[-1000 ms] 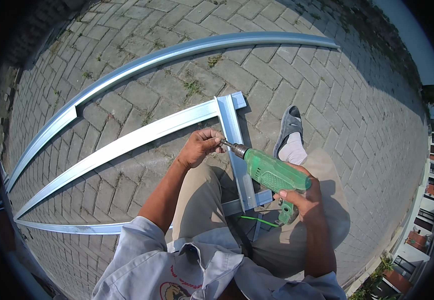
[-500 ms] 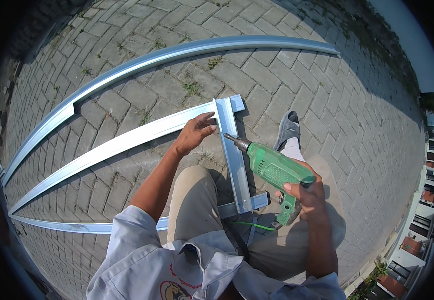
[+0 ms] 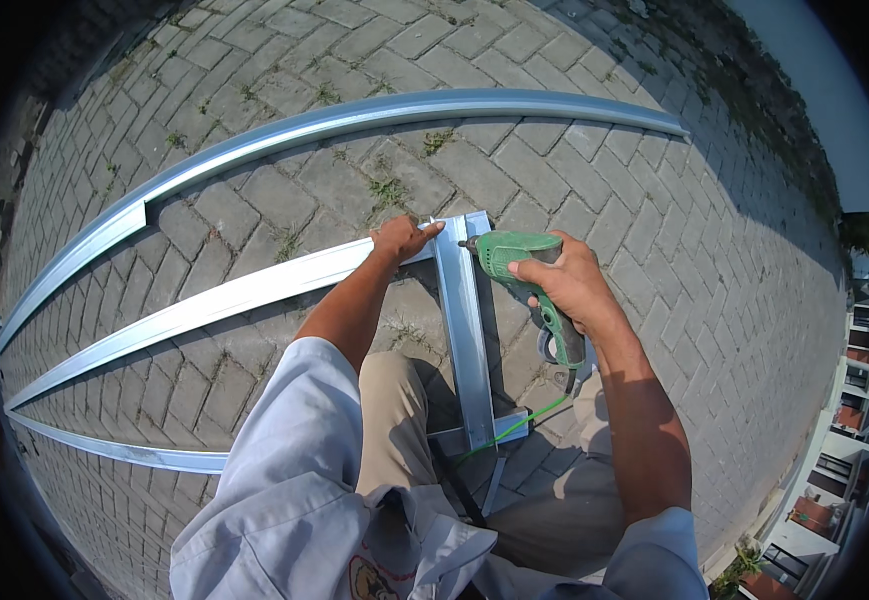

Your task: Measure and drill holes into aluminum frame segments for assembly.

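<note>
- Gray paving of interlocking blocks (image 3: 634,260), grass tufts in joints; carries all the metal.
- Far side: long silvery metal channel (image 3: 384,110), lying left to right, well apart from the hands. Looks curved in this wide view.
- Nearer: broad silvery metal strip (image 3: 234,287), brightly sunlit, running from far left to the frame corner.
- Nearest: slim silvery metal rail (image 3: 159,457), partly hidden by the sleeve.
- Right end of strip and rail: short silvery metal crosspiece (image 3: 465,335), lying near to far across both.
- Green pistol-shaped power drill (image 3: 514,250), right of the crosspiece's far end, nose pointing left; tip at the crosspiece, contact cannot be told.
- Right hand (image 3: 566,285): fingers wrapped around the drill.
- Left hand (image 3: 401,238): on the strip, beside the crosspiece's far end; fingers bent over the metal, whether clenched cannot tell.
- Thin bright green cord (image 3: 537,418), below the drill, crossing the crosspiece's near end.
</note>
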